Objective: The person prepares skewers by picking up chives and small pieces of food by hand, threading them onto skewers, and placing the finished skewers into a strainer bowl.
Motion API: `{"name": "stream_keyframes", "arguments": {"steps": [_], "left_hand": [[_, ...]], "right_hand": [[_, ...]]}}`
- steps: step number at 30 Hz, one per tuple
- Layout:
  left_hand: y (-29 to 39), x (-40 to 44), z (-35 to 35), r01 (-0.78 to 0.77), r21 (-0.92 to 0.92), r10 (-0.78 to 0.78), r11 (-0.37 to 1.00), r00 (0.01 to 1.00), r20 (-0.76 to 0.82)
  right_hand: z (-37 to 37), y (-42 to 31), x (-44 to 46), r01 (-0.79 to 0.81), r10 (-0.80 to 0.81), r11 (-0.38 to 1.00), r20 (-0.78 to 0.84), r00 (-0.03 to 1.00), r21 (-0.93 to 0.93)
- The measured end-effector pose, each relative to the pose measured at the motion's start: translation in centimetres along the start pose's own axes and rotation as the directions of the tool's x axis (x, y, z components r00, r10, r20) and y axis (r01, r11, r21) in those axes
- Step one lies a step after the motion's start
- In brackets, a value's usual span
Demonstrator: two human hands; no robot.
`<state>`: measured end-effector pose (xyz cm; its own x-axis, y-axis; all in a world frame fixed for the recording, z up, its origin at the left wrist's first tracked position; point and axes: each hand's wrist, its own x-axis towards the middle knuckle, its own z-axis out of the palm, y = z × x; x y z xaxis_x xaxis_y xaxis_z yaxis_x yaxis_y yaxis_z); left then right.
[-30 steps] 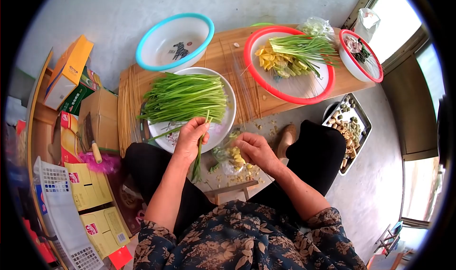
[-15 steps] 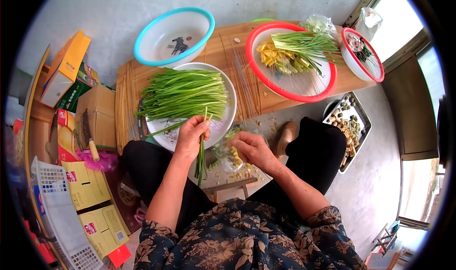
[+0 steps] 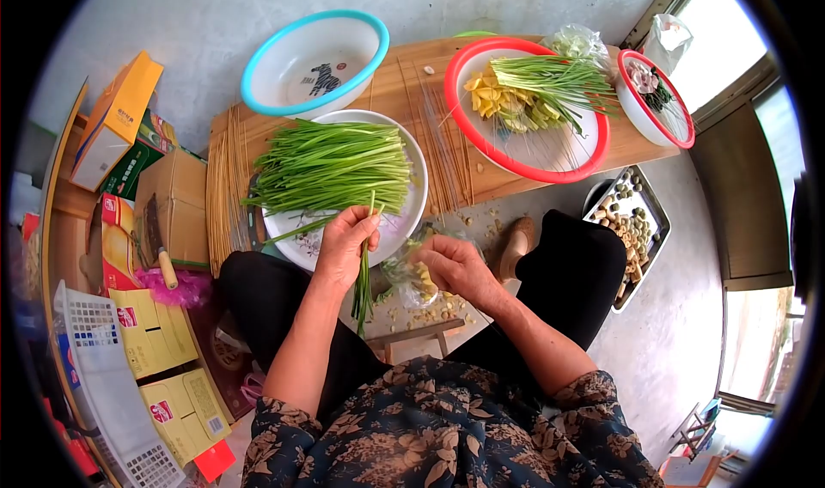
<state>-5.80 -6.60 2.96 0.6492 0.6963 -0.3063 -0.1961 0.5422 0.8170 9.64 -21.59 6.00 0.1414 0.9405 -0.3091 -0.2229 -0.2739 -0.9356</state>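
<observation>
Green stalks, pinched in left hand, hanging below the grip, right hand curled, hold unclear.

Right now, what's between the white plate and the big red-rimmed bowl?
In the head view, thin sticks lie on the wooden table between plate and bowl.

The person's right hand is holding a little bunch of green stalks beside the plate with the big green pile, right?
Not quite: the head view shows the left hand, not the right hand, holding the little bunch of green stalks. It is beside the plate with the big green pile.
</observation>
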Motion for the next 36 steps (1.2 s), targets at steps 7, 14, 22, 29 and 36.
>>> {"name": "stream_keyframes", "arguments": {"steps": [7, 14, 22, 29, 36], "left_hand": [[-0.07, 0.03, -0.13, -0.009, 0.012, 0.009, 1.0, 1.0, 0.005], [-0.13, 0.07, -0.13, -0.011, 0.014, 0.011, 1.0, 1.0, 0.012], [-0.12, 0.14, -0.18, -0.015, 0.026, 0.015, 1.0, 1.0, 0.01], [-0.03, 0.36, -0.87, 0.033, 0.049, -0.036, 0.998, 0.998, 0.05], [0.31, 0.1, -0.81, 0.067, 0.044, -0.07, 0.997, 0.995, 0.076]], "right_hand": [[0.02, 0.04, -0.03, -0.003, 0.003, 1.0, 0.007, 1.0, 0.017], [-0.04, 0.35, 0.11, 0.002, -0.002, 1.0, 0.009, 1.0, 0.015], [-0.04, 0.61, 0.29, -0.004, 0.003, 1.0, 0.01, 1.0, 0.027], [0.1, 0.37, 0.2, -0.012, 0.012, 0.999, 0.014, 1.0, 0.038], [0.2, -0.15, -0.02, -0.022, 0.021, 0.999, 0.011, 1.0, 0.029]]}}
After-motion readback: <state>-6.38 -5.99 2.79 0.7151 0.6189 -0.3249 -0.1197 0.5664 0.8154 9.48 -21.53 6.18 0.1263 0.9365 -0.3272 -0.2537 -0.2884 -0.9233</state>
